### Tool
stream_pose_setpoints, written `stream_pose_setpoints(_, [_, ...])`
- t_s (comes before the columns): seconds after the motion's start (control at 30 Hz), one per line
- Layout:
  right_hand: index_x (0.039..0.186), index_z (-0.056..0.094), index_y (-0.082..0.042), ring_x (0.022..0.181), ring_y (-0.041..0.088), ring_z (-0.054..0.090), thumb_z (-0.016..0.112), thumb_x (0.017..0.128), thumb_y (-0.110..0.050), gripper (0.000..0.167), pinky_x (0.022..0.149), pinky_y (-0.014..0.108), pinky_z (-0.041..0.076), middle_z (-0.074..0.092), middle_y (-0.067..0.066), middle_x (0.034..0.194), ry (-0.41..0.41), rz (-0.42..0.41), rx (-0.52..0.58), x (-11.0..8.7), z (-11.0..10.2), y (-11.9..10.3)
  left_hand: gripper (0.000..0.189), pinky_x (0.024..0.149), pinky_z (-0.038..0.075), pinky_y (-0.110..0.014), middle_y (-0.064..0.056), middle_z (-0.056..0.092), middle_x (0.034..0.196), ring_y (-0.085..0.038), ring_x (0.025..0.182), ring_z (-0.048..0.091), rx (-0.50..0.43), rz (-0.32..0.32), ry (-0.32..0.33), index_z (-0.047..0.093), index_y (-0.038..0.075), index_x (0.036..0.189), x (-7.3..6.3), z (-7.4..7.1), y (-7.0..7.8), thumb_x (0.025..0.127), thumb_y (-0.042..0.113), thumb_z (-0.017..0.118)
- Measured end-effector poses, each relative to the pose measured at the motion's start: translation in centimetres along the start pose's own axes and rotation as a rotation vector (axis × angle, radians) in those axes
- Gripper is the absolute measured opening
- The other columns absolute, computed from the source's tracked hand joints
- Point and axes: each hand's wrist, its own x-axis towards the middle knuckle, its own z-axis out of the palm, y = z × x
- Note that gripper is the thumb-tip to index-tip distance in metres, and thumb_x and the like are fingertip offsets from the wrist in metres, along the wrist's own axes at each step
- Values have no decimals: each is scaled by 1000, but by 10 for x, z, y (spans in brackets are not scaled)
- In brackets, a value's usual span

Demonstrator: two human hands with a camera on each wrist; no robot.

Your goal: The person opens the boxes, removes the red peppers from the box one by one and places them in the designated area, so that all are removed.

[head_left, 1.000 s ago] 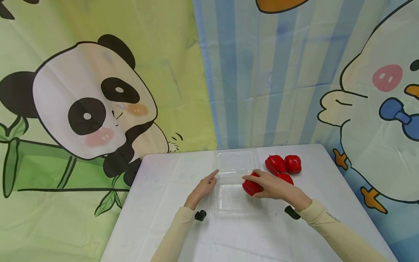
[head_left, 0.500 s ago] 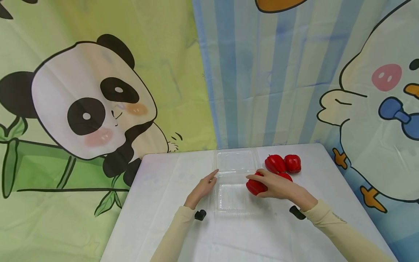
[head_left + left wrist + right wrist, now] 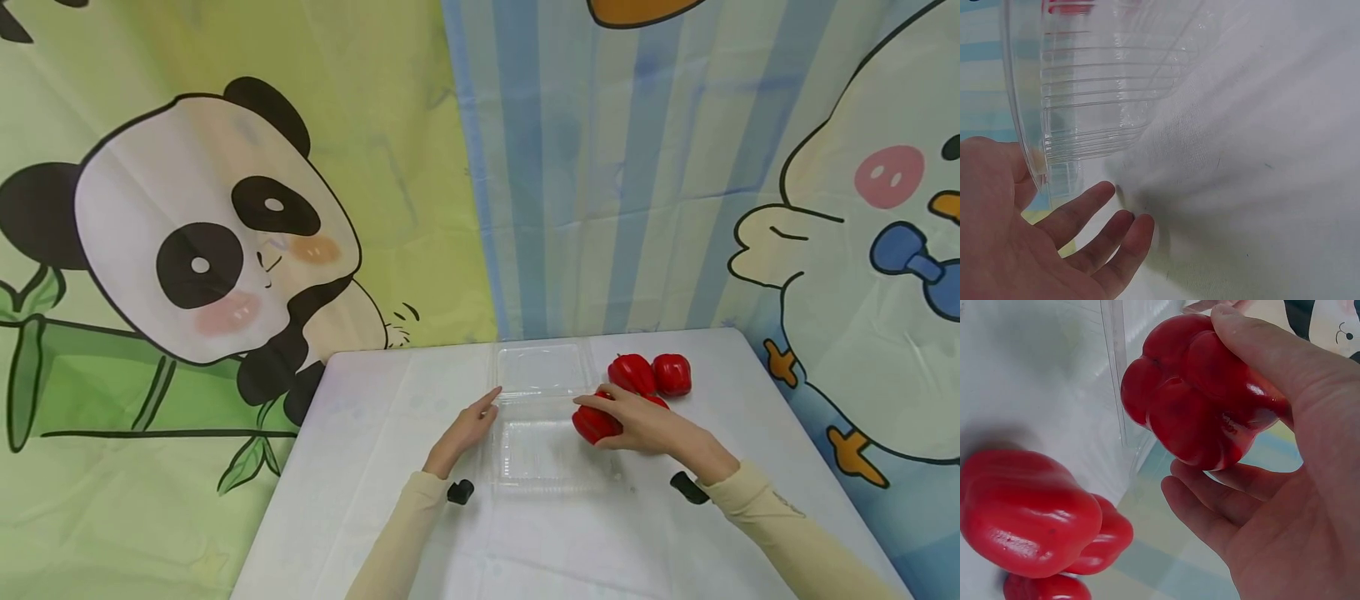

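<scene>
My right hand point(image 3: 645, 423) grips a red bell pepper point(image 3: 596, 425), thumb on one side and fingers on the other. In the right wrist view the lobed end of that pepper point(image 3: 1197, 394) shows beside the clear container's wall. The clear plastic clamshell container point(image 3: 517, 457) lies with its lid point(image 3: 540, 369) folded back behind it. At its left edge is my left hand point(image 3: 465, 429), fingers loosely extended. The left wrist view has the container's rim point(image 3: 1019, 125) passing by the thumb and index, partly hiding them; whether they press on it I cannot tell.
More red bell peppers stand right of the lid: one at the left point(image 3: 632, 375), one at the right point(image 3: 671, 375), and another point(image 3: 657, 402) partly behind my right hand. The white-covered table point(image 3: 405, 383) ends at a printed cloth backdrop point(image 3: 562, 208).
My right hand has moved right and slightly back with the bell pepper, toward the container's right edge. The left hand and the container stay where they were.
</scene>
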Motion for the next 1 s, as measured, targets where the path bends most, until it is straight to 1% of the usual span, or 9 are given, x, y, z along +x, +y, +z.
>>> stream_pose_setpoints(0.2, [148, 47, -27, 126, 32, 50, 86, 77, -38, 82, 82, 45, 61, 52, 12, 139, 11, 39, 1, -3, 0, 4, 48, 106, 46, -57, -19, 59, 140, -39, 129, 57, 6, 0, 1, 37, 28, 157, 0, 1, -1, 109, 31, 39])
stream_pose_setpoints(0.4, [148, 47, -25, 126, 35, 49, 88, 75, -36, 85, 82, 47, 61, 50, 15, 140, 37, 53, 29, -5, 0, 8, 48, 106, 46, -57, -19, 59, 140, -39, 129, 57, -4, 10, 0, 36, 28, 157, 0, 0, -1, 109, 31, 39])
stream_pose_setpoints(0.63, [148, 48, -24, 126, 36, 50, 87, 76, -35, 82, 81, 47, 61, 49, 15, 140, 52, 56, 48, -9, -2, 13, 49, 107, 45, -57, -19, 59, 141, -39, 129, 57, -15, 12, -2, 36, 25, 157, -3, -1, 2, 109, 30, 39])
stream_pose_setpoints(0.87, [147, 49, -22, 127, 39, 49, 88, 76, -27, 82, 82, 50, 61, 49, 17, 140, 75, 50, 56, -14, -4, 16, 49, 107, 46, -57, -20, 59, 141, -39, 129, 57, -7, 14, -3, 35, 24, 158, -4, -2, 4, 109, 30, 39])
stream_pose_setpoints(1.0, [147, 49, -23, 127, 39, 49, 88, 76, -30, 82, 83, 50, 60, 50, 17, 140, 83, 57, 56, -16, -5, 17, 49, 106, 46, -57, -20, 59, 140, -39, 129, 57, -5, 6, -3, 36, 24, 157, -4, -1, 4, 109, 30, 39])
